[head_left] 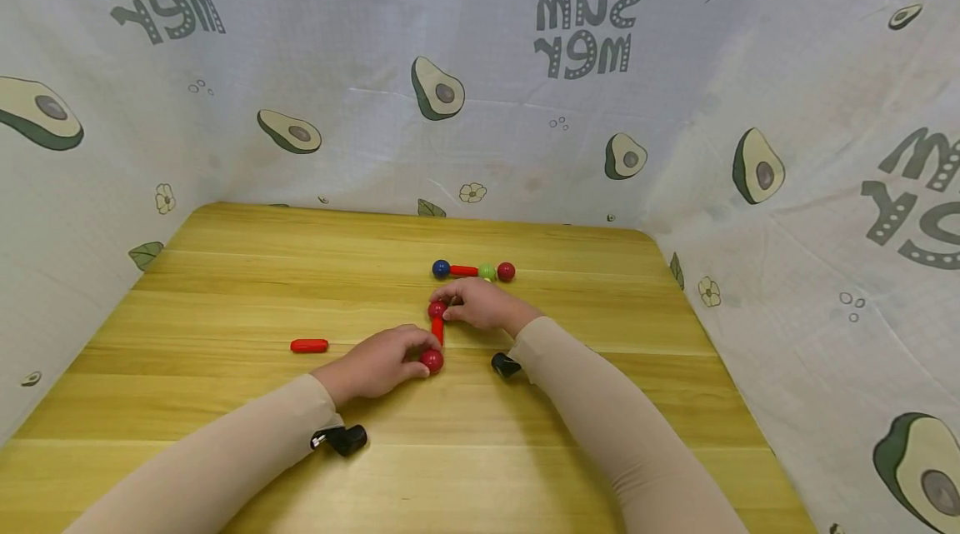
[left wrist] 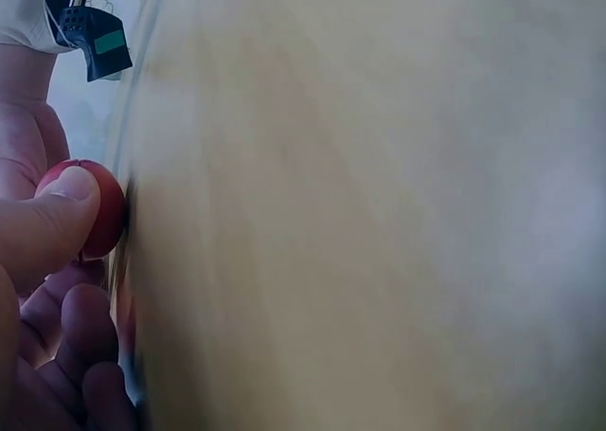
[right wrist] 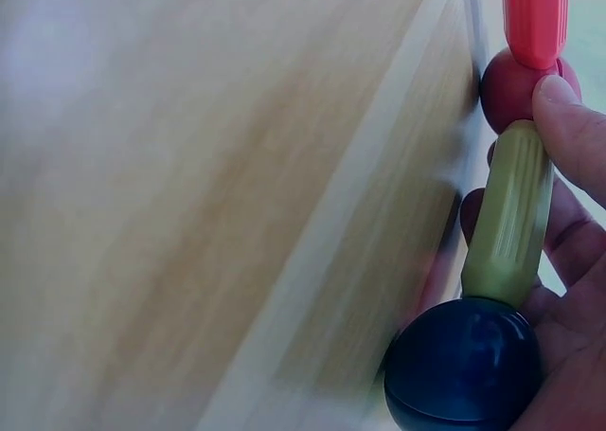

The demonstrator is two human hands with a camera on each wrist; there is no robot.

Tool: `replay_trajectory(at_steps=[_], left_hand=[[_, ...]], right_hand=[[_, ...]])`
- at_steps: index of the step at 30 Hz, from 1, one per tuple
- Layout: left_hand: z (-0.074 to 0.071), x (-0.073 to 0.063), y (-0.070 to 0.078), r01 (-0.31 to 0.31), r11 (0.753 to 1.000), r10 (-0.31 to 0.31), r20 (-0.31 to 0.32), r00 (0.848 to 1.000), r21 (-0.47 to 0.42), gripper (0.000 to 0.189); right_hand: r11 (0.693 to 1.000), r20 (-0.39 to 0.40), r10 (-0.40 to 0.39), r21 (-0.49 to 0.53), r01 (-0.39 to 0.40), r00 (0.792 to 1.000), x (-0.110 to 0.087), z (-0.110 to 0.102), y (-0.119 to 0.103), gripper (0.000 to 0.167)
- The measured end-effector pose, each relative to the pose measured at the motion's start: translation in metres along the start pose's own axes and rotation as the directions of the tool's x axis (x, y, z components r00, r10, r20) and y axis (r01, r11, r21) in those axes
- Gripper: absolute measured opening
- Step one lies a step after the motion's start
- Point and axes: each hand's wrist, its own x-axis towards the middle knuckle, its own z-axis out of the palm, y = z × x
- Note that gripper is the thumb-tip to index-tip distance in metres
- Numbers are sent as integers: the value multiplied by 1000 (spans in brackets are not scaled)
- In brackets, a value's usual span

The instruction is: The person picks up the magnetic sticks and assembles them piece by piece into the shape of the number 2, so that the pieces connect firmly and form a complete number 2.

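My left hand (head_left: pixel 381 361) pinches a glossy red ball (head_left: pixel 431 361) at the near end of a red rod (head_left: pixel 437 331). In the left wrist view the thumb presses on that red ball (left wrist: pixel 109 213), close over the table. At the rod's far end my right hand (head_left: pixel 483 306) pinches a second red ball (head_left: pixel 437 310). The right wrist view shows the thumb on this red ball (right wrist: pixel 511 90), with the red rod (right wrist: pixel 536 19) on one side. A yellow-green ribbed rod (right wrist: pixel 509 218) leads from it to a dark blue ball (right wrist: pixel 464 365) by the palm, hidden in the head view.
Beyond the right hand lie a blue ball (head_left: pixel 441 269), a red rod (head_left: pixel 463 271), a green ball (head_left: pixel 487 271) and a dark red ball (head_left: pixel 506 271) in a row. A loose red rod (head_left: pixel 309 346) lies left on the wooden table (head_left: pixel 225 292). Printed cloth (head_left: pixel 375 151) surrounds it.
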Motion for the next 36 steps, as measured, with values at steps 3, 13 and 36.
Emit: replay_trajectory(at_steps=[3, 13, 36], left_hand=[[1, 1, 0, 3, 1000, -3, -2, 1000, -6, 25], [3, 4, -2, -4, 999, 4, -2, 1000, -36, 23], [-1, 6, 1, 22, 997, -19, 44, 999, -71, 24]], right_hand=[[1000, 1, 2, 5, -2, 1000, 0, 0, 0, 32], [1000, -10, 0, 9, 1, 1000, -1, 1, 0, 32], [1000, -22, 16, 20, -15, 1000, 0, 3, -1, 32]])
